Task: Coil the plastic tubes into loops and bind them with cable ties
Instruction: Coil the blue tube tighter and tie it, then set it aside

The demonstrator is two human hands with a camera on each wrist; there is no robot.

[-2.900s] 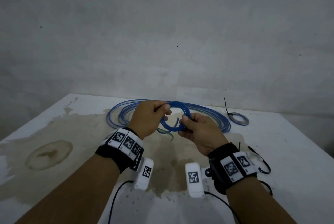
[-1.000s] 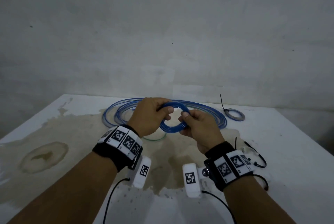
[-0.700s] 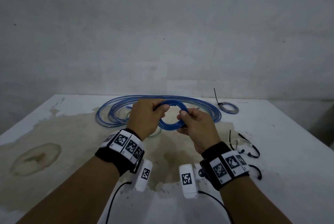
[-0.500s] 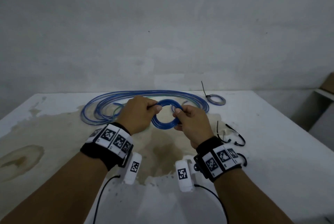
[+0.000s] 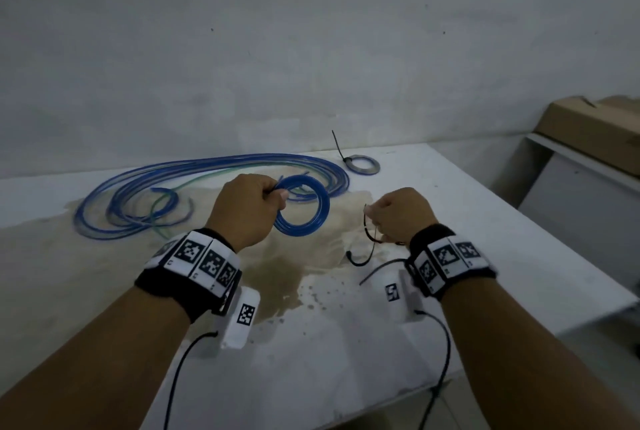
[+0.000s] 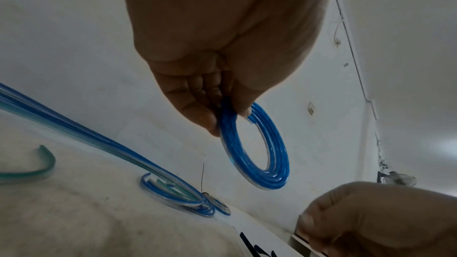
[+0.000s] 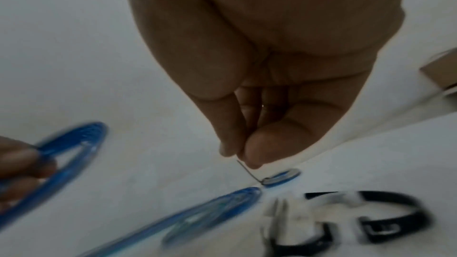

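My left hand (image 5: 277, 195) holds a small coil of blue tube (image 5: 301, 232) above the table, thumb and fingers pinching its top edge (image 6: 227, 122). The coil (image 6: 280, 155) hangs in several tight turns. To its right, my right hand (image 5: 372, 218) is curled, and thumb and forefinger pinch a thin black cable tie (image 5: 370, 233) that curves down under the hand. In the right wrist view the fingertips (image 7: 230, 149) press together and the tie itself is hard to see. Long loose blue and green tubes (image 5: 207, 169) lie spread behind the left hand.
A small bound coil (image 5: 376, 166) with an upright tie tail lies at the back. More black cable ties (image 5: 360, 261) lie beside my right wrist. The stained white table (image 5: 485, 256) ends close on the right, where a cardboard box (image 5: 588, 124) sits on a shelf.
My right hand has let go of the blue coil, moved right and taken up a cable tie. The left hand now holds the coil alone. The view has swung to the right.
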